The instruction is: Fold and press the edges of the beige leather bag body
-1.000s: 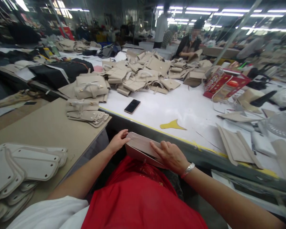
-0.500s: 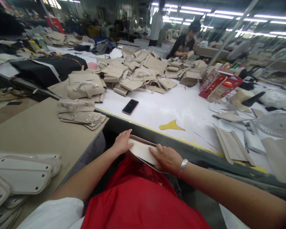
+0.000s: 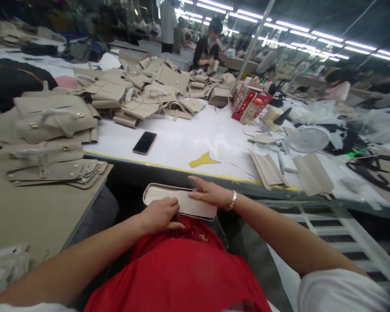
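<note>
A long cream piece with rounded ends and a raised dark-edged rim (image 3: 186, 201) rests at my lap, in front of the table edge. My left hand (image 3: 160, 214) lies over its near side, fingers bent on its surface and the thumb apart below. My right hand (image 3: 211, 193) is at its right part, with the index finger stretched out to the left and the thumb beneath it; the other fingers are partly hidden. A red apron (image 3: 178, 273) covers my lap.
On the white table (image 3: 182, 138) are a phone (image 3: 145, 143), a yellow piece (image 3: 204, 160), a heap of beige bag parts (image 3: 149, 89) and a red box (image 3: 251, 102). Stacked beige parts (image 3: 52, 167) stand at left. Across the table a person (image 3: 208, 50) handles a piece.
The view has turned right. The cream piece now lies flatter, with more of its face showing. My left hand has moved from its left end onto its near side; my right index finger has stretched out.
</note>
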`<state>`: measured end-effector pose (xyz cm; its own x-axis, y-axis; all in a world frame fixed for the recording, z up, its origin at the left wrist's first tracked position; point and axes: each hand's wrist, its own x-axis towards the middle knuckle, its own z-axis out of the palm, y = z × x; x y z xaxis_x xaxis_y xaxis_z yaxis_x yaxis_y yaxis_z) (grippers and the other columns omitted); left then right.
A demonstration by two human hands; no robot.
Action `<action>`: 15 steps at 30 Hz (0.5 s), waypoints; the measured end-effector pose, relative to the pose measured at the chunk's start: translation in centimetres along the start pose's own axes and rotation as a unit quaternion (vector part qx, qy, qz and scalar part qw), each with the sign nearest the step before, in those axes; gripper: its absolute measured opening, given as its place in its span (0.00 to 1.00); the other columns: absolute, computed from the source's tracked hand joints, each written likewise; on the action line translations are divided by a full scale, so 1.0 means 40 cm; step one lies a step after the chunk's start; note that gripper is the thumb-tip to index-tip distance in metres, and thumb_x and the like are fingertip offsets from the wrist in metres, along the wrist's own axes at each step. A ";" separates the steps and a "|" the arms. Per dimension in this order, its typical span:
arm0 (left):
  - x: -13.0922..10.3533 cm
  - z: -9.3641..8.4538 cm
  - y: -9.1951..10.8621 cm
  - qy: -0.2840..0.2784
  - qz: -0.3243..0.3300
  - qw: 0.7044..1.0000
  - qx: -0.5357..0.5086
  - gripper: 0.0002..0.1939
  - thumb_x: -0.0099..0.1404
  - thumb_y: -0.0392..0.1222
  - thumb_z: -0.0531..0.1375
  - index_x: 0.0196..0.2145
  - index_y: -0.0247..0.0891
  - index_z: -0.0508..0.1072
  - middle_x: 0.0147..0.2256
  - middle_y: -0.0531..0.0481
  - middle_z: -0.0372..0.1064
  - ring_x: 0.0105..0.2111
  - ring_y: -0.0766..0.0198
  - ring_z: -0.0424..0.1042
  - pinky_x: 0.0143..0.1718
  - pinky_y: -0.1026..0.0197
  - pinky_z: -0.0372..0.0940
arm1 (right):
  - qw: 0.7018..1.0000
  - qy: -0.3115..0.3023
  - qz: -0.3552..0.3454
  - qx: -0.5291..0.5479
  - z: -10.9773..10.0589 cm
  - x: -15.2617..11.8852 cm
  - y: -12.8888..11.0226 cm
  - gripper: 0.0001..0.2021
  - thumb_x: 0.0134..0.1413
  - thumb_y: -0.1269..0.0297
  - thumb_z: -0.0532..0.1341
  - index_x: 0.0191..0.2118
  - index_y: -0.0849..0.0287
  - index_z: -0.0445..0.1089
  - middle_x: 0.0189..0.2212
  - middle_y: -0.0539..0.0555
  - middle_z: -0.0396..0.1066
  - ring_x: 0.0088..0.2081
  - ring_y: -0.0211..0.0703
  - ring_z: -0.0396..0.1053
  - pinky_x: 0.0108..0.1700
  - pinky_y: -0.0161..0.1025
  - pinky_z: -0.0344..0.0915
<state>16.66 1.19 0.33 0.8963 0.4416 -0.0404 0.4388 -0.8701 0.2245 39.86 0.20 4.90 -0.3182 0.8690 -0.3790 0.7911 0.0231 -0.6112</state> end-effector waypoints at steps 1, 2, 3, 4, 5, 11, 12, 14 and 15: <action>0.000 -0.003 0.000 -0.005 0.002 1.000 0.007 0.28 0.59 0.65 0.48 0.36 0.36 0.68 0.37 0.45 0.65 0.38 0.57 0.65 0.38 0.58 0.63 | 0.995 0.013 0.053 0.082 -0.012 -0.013 0.017 0.33 0.56 0.52 0.52 0.63 0.60 0.41 0.42 0.61 0.69 0.42 0.47 0.69 0.43 0.44 0.65; 0.000 -0.006 0.000 -0.009 0.004 1.000 0.014 0.28 0.59 0.65 0.48 0.39 0.36 0.68 0.38 0.44 0.65 0.38 0.56 0.65 0.38 0.58 0.63 | 0.983 0.018 0.106 0.150 -0.021 -0.027 0.037 0.30 0.59 0.57 0.49 0.63 0.61 0.41 0.39 0.60 0.71 0.38 0.45 0.71 0.40 0.42 0.67; 0.000 -0.008 0.001 -0.012 0.008 1.000 0.020 0.30 0.59 0.65 0.49 0.44 0.36 0.67 0.39 0.44 0.65 0.39 0.56 0.65 0.38 0.57 0.63 | 0.967 0.016 0.152 0.206 -0.025 -0.043 0.057 0.28 0.59 0.61 0.48 0.63 0.62 0.39 0.35 0.59 0.72 0.34 0.42 0.71 0.37 0.41 0.69; 0.001 -0.008 0.003 -0.015 0.016 0.999 0.027 0.31 0.59 0.64 0.49 0.49 0.37 0.64 0.41 0.43 0.65 0.39 0.55 0.65 0.38 0.57 0.63 | 0.950 0.002 0.186 0.249 -0.024 -0.058 0.078 0.28 0.59 0.64 0.48 0.62 0.63 0.38 0.32 0.58 0.72 0.31 0.41 0.72 0.33 0.39 0.69; 0.003 -0.008 0.006 -0.018 0.027 0.999 0.035 0.33 0.59 0.64 0.50 0.54 0.38 0.59 0.44 0.42 0.64 0.40 0.55 0.65 0.37 0.57 0.63 | 0.938 -0.021 0.204 0.280 -0.020 -0.072 0.097 0.29 0.58 0.66 0.49 0.62 0.63 0.38 0.28 0.56 0.72 0.27 0.39 0.71 0.30 0.37 0.69; 0.042 -0.014 0.010 -0.050 0.104 0.991 0.071 0.39 0.57 0.59 0.55 0.61 0.48 0.47 0.62 0.45 0.44 0.40 0.54 0.65 0.33 0.58 0.63 | 0.950 -0.068 0.193 0.235 0.039 -0.100 0.156 0.27 0.51 0.60 0.59 0.56 0.55 0.53 0.16 0.44 0.64 0.15 0.32 0.63 0.15 0.26 0.61; 0.050 -0.017 0.006 -0.053 0.114 0.990 0.063 0.39 0.57 0.59 0.55 0.61 0.48 0.47 0.62 0.45 0.45 0.40 0.54 0.65 0.34 0.58 0.63 | 0.954 -0.056 0.198 0.219 0.045 -0.098 0.158 0.27 0.50 0.59 0.59 0.56 0.55 0.54 0.17 0.44 0.63 0.15 0.33 0.63 0.15 0.27 0.62; 0.061 -0.021 -0.006 -0.055 0.128 0.989 0.043 0.38 0.58 0.58 0.54 0.62 0.46 0.47 0.61 0.46 0.47 0.40 0.55 0.65 0.38 0.58 0.62 | 0.955 -0.053 0.203 0.207 0.050 -0.091 0.156 0.28 0.49 0.57 0.59 0.56 0.55 0.53 0.17 0.44 0.63 0.15 0.34 0.64 0.16 0.29 0.63; 0.064 -0.022 -0.011 -0.053 0.132 0.989 0.032 0.38 0.58 0.58 0.54 0.62 0.45 0.47 0.61 0.46 0.47 0.41 0.55 0.65 0.40 0.57 0.62 | 0.956 -0.061 0.199 0.209 0.049 -0.087 0.154 0.28 0.49 0.58 0.59 0.56 0.55 0.53 0.18 0.44 0.64 0.15 0.34 0.64 0.16 0.29 0.63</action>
<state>18.70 2.91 0.97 0.9804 0.1744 -0.0919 0.1886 -0.9656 0.1789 44.82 -3.67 1.09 -0.1150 0.7031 -0.7017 0.5931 -0.5180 -0.6163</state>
